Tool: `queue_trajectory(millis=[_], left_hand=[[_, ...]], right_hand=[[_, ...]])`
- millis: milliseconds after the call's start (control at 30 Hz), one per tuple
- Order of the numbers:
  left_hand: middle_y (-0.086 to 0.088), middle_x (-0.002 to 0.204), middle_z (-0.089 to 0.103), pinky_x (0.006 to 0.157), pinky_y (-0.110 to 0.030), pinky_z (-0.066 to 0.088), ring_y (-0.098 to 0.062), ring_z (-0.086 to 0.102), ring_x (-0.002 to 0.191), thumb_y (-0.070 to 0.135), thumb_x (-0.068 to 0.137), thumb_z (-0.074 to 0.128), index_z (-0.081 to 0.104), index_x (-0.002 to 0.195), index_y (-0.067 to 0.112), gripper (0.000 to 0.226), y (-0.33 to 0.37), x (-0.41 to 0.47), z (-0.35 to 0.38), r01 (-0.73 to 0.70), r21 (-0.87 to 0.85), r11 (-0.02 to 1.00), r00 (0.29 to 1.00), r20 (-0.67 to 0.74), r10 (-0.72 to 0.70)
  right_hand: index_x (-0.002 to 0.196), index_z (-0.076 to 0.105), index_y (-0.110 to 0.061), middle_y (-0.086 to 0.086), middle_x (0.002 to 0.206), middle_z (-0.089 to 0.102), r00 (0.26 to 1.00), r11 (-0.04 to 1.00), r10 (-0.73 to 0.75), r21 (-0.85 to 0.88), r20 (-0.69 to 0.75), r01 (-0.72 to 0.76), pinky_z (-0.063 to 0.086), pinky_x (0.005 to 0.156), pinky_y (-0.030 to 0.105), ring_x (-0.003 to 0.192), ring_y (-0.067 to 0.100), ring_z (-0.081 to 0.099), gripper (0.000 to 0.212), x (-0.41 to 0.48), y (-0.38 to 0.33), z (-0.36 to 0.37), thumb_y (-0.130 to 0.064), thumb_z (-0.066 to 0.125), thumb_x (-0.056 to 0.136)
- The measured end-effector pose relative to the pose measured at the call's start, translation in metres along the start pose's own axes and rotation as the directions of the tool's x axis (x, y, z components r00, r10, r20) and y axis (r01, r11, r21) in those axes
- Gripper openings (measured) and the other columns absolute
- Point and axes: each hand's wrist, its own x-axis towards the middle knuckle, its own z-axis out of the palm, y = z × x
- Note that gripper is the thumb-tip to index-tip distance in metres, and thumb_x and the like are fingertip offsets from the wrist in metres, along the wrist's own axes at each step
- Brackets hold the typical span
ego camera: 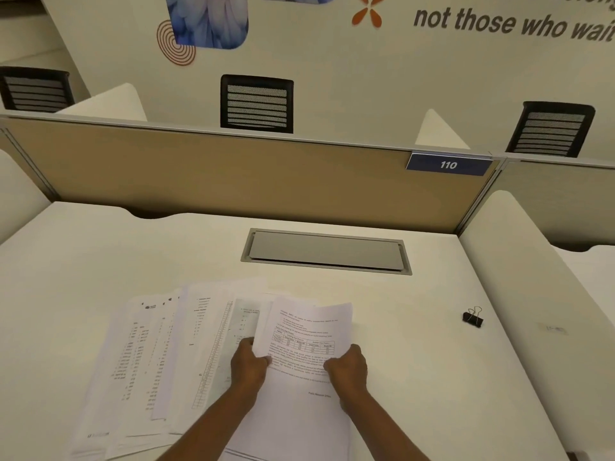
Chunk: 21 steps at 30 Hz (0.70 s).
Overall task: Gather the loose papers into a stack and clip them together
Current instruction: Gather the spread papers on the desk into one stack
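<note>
Several printed white papers (156,354) lie fanned out and overlapping on the white desk (432,377), left of centre. On top at the right is a small held stack of sheets (306,327) with text and a table. My left hand (248,362) grips its left edge. My right hand (347,367) grips its right edge. A black binder clip (473,318) with silver handles lies alone on the desk, far to the right of both hands.
A grey cable hatch (326,251) is set into the desk behind the papers. A tan divider panel (233,174) with a blue "110" plate (448,165) closes the back. White side partitions (519,261) flank the desk. Black mesh chairs stand beyond.
</note>
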Motion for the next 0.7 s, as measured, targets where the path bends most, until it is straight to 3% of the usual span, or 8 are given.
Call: queue_trajectory(millis=[100, 200, 300, 400, 500, 600, 700], left_hand=[[-0.010, 0.116, 0.063, 0.090, -0.042, 0.051, -0.026, 0.059, 0.097, -0.003, 0.084, 0.066, 0.055, 0.118, 0.011, 0.038, -0.001, 0.001, -0.006, -0.013, -0.035, 0.999, 0.999, 0.041, 0.015], [-0.006, 0.112, 0.062, 0.089, -0.042, 0.052, -0.026, 0.060, 0.099, -0.005, 0.084, 0.065, 0.055, 0.117, 0.014, 0.040, 0.003, 0.003, -0.014, -0.023, -0.110, 0.994, 0.995, 0.094, 0.033], [-0.007, 0.112, 0.065, 0.089, -0.044, 0.055, -0.028, 0.063, 0.100, -0.007, 0.082, 0.066, 0.057, 0.116, 0.013, 0.041, 0.008, 0.012, -0.025, -0.058, -0.139, 0.989, 0.994, 0.087, 0.071], [-0.007, 0.111, 0.063, 0.086, -0.038, 0.054, -0.027, 0.061, 0.097, -0.006, 0.082, 0.067, 0.056, 0.112, 0.013, 0.037, 0.013, 0.021, -0.036, -0.079, -0.098, 0.992, 0.996, 0.036, 0.083], [-0.008, 0.112, 0.062, 0.084, -0.037, 0.052, -0.026, 0.059, 0.095, -0.004, 0.083, 0.067, 0.055, 0.115, 0.009, 0.036, 0.016, 0.027, -0.039, -0.068, 0.040, 0.997, 0.997, -0.018, 0.069], [-0.011, 0.114, 0.065, 0.080, -0.033, 0.054, -0.025, 0.061, 0.091, 0.001, 0.086, 0.062, 0.057, 0.110, 0.007, 0.026, 0.013, 0.029, -0.040, -0.100, 0.258, 0.961, 0.993, -0.039, 0.113], [-0.011, 0.112, 0.064, 0.087, -0.035, 0.054, -0.027, 0.061, 0.100, 0.016, 0.088, 0.057, 0.056, 0.117, 0.010, 0.029, 0.012, 0.032, -0.038, -0.120, 0.617, 0.778, 0.978, -0.060, 0.198]], right_hand=[[0.098, 0.049, -0.019, 0.003, 0.098, 0.061, 0.999, 0.998, 0.033, 0.053, 0.004, -0.033, 0.055, 0.081, 0.045, 0.097, 0.029, 0.056, 0.038, 0.000, -0.005, 0.000, -0.015, 0.060, 0.061], [0.099, 0.048, -0.019, 0.004, 0.097, 0.060, 0.999, 0.990, 0.042, 0.135, 0.002, -0.042, 0.056, 0.077, 0.041, 0.094, 0.028, 0.056, 0.039, -0.004, -0.013, -0.001, -0.010, 0.059, 0.063], [0.101, 0.052, -0.012, 0.004, 0.095, 0.064, 0.998, 0.966, 0.010, 0.258, 0.068, -0.027, 0.055, 0.064, 0.031, 0.084, 0.021, 0.062, 0.036, -0.007, -0.019, 0.000, 0.001, 0.058, 0.068], [0.087, 0.063, -0.006, 0.007, 0.089, 0.070, 0.995, 0.969, -0.042, 0.247, 0.095, 0.018, 0.049, 0.050, 0.021, 0.074, 0.018, 0.065, 0.024, -0.006, -0.026, 0.003, 0.008, 0.054, 0.070], [0.079, 0.064, -0.011, 0.007, 0.090, 0.070, 0.993, 0.987, -0.071, 0.149, 0.091, 0.056, 0.057, 0.060, 0.029, 0.077, 0.021, 0.065, 0.019, -0.004, -0.030, 0.015, 0.003, 0.053, 0.073], [0.097, 0.060, -0.014, 0.006, 0.106, 0.059, 0.998, 0.985, -0.061, -0.159, 0.018, 0.063, 0.052, 0.074, 0.036, 0.104, 0.028, 0.050, 0.022, -0.002, -0.033, 0.029, -0.010, 0.049, 0.079], [0.102, 0.055, -0.015, 0.009, 0.109, 0.049, 1.000, 0.955, -0.021, -0.296, -0.010, 0.017, 0.049, 0.078, 0.039, 0.107, 0.028, 0.039, 0.020, -0.004, -0.038, 0.035, -0.013, 0.046, 0.084]])
